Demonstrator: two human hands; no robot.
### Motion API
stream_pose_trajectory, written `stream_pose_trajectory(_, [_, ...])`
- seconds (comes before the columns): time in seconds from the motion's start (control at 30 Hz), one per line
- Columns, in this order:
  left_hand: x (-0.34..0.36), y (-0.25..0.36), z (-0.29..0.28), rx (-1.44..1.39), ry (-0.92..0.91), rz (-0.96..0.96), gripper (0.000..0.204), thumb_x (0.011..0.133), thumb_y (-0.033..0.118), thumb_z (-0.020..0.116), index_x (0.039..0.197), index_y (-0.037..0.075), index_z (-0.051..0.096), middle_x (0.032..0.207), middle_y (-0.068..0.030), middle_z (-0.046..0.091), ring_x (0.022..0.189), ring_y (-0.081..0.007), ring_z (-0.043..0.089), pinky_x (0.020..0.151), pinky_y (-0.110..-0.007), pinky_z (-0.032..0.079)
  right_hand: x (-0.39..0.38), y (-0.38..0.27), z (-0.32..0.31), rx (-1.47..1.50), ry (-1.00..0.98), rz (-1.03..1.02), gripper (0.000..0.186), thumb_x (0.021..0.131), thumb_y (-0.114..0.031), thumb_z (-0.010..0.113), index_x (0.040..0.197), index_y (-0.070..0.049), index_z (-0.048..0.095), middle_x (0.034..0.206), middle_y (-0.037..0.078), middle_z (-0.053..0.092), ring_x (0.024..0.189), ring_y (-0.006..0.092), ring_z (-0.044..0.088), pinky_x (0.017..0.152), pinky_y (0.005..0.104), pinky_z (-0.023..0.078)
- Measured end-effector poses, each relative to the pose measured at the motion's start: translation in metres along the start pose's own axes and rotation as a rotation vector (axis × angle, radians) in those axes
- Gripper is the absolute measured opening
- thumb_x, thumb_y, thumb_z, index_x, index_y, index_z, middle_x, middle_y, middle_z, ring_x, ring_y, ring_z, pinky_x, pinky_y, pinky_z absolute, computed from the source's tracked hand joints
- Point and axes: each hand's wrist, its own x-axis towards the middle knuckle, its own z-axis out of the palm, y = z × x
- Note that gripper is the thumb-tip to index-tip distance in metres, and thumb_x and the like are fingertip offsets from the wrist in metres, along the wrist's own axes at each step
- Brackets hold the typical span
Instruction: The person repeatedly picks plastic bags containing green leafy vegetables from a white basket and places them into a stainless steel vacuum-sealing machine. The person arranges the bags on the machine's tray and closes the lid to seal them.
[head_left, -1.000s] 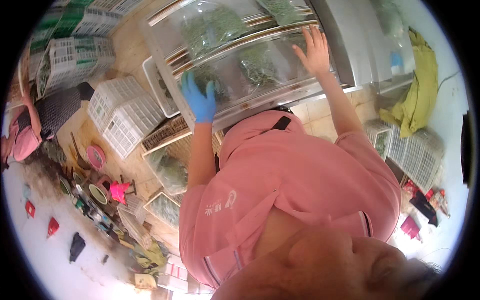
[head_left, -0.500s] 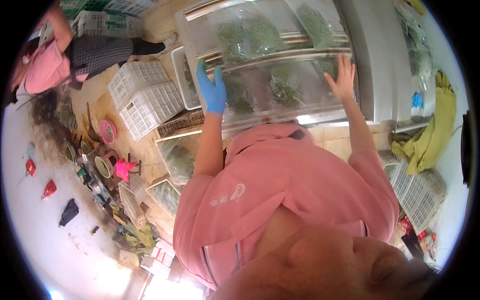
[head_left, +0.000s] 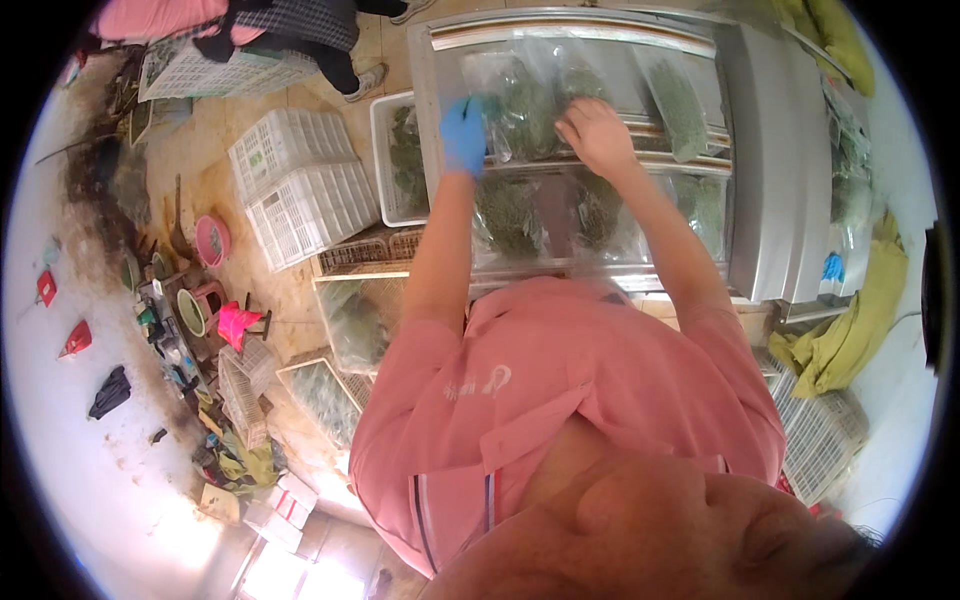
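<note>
1. The steel counter (head_left: 770, 180) is my landmark. It carries clear bags of green herbs laid flat in rows, and both my hands work its far half.
2. Left of the counter stand white crates (head_left: 300, 190); a white tray (head_left: 385, 160) with more greens touches the counter's left edge. I would keep my elbows clear of it.
3. The bag (head_left: 525, 115) I am handling lies on the far-left part of the counter, between my two hands, overlapping its neighbours.
4. My right hand (head_left: 598, 135), bare, rests palm down on the bag's right side, fingers (head_left: 575, 112) curled together and pressing on the plastic. I judge that it should pin the bag flat rather than drag it.
5. My left hand (head_left: 464, 133), in a blue glove, sits at the bag's left edge. It seems to pinch the plastic, but I cannot tell whether the fingers are really closed on it.
6. To do this well, I judge I should take only the top bag by its edge, lift it low, and not crush the leaves.
</note>
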Motion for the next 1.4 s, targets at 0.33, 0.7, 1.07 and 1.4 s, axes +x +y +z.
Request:
stream_pose_trajectory(0.33, [-0.07,0.014,-0.045,-0.298,0.059,0.107,0.02,0.096,0.01,0.061,0.11,-0.002,0.069,0.102,-0.0043,0.07,0.093,-0.0089,0.06,0.087,-0.026,0.048,0.039,-0.043,-0.018,0.963,-0.242,0.374,0.051,0.087,-0.004,0.064,0.136,-0.003,0.051,0.129,0.009,0.062,0.115,0.022,0.061,0.097,0.0359,0.049])
stream_pose_trajectory(0.7, [-0.041,0.004,-0.047,-0.26,0.184,0.058,0.024,0.097,0.015,0.058,0.112,-0.002,0.068,0.1,-0.0085,0.071,0.089,-0.0126,0.062,0.083,-0.029,0.049,0.041,-0.078,0.013,0.718,0.316,0.423,0.018,0.096,-0.01,0.059,0.105,0.001,0.069,0.089,0.016,0.07,0.077,0.0212,0.067,0.069,0.0321,0.051])
stream_pose_trajectory(1.07, [0.143,-0.029,0.006,0.423,0.214,0.128,0.021,0.089,0.021,0.059,0.097,0.003,0.068,0.089,-0.0216,0.068,0.088,-0.0414,0.065,0.078,-0.047,0.051,0.177,0.026,0.08,0.053,-0.033,0.427,0.031,0.091,-0.008,0.051,0.122,-0.006,0.048,0.087,0.023,0.068,0.078,0.0403,0.068,0.066,0.0494,0.053])
stream_pose_trajectory(1.4, [0.165,-0.026,0.012,0.58,0.117,0.078,0.025,0.087,0.021,0.06,0.105,0.005,0.056,0.089,-0.0236,0.068,0.087,-0.0435,0.065,0.077,-0.051,0.051,0.221,0.054,0.083,-0.358,0.169,-0.19,0.028,0.079,-0.008,0.062,0.107,-0.007,0.057,0.083,0.009,0.067,0.09,0.0307,0.066,0.074,0.0389,0.056])
